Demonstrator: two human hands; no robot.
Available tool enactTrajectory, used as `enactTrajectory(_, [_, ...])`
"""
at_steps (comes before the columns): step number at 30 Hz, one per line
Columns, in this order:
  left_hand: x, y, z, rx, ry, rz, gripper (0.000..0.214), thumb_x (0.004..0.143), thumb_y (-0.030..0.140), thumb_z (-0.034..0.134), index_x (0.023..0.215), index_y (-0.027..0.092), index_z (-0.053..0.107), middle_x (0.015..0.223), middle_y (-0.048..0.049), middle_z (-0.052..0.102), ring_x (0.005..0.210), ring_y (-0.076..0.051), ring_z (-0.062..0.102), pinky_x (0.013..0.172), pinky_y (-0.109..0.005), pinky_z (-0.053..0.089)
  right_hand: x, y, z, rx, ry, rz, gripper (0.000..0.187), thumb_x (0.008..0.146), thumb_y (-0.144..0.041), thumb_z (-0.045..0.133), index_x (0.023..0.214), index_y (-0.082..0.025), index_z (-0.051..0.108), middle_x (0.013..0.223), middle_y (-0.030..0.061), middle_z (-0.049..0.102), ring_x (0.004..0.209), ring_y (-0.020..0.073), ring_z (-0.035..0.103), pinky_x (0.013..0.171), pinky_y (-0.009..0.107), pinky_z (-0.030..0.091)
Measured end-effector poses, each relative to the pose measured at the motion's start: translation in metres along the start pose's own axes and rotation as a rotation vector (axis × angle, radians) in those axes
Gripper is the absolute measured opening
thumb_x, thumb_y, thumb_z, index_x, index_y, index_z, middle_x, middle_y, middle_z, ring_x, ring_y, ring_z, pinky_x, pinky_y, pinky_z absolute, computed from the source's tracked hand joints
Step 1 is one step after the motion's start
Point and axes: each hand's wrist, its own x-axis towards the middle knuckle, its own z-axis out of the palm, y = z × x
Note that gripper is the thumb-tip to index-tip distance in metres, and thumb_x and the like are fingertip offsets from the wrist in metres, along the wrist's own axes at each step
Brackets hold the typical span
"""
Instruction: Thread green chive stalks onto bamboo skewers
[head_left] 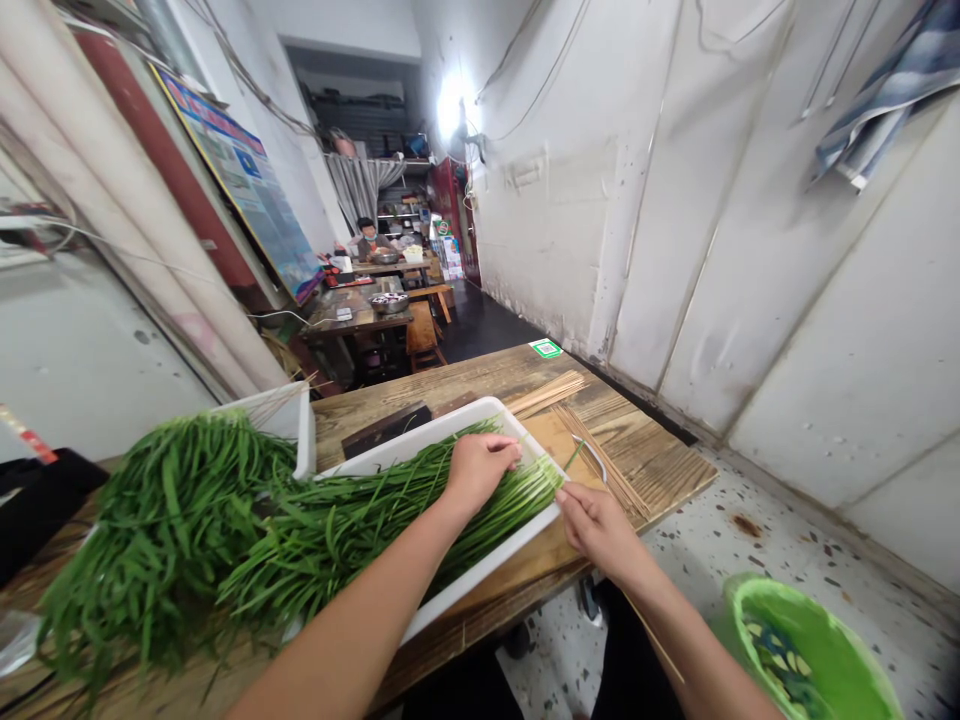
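Note:
My left hand [480, 468] rests on a bunch of green chives [375, 520] lying in a white tray [480, 575], its fingers curled over the stalks near their cut ends. Beside the tray's right corner my right hand [596, 525] is closed in a pinch. It seems to hold a thin bamboo skewer that runs back under my wrist, its tip at the chive ends. A second, bigger heap of chives [161, 530] lies on the left.
Loose bamboo skewers [577, 420] lie on the wooden table [652, 450] beyond the tray. A green bucket [810, 650] stands on the floor at the right. Another white tray [304, 430] sits behind the heap. A person sits at distant tables [367, 240].

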Motion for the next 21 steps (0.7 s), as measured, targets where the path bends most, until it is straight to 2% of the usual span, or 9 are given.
enactTrajectory(21, [-0.0010,-0.0018,-0.0006,0.026,0.013,0.023,0.026,0.068,0.030,0.061,0.085,0.016,0.075,0.057,-0.0011,0.069,0.056,-0.015,0.062,0.056,-0.024,0.047,-0.0001,0.0009,0.0005,0.015,0.006,-0.005,0.037,0.087,-0.048,0.046,0.062,-0.022,0.039,0.040,-0.0086,0.036,0.036,0.0079,0.028,0.040,0.022,0.023])
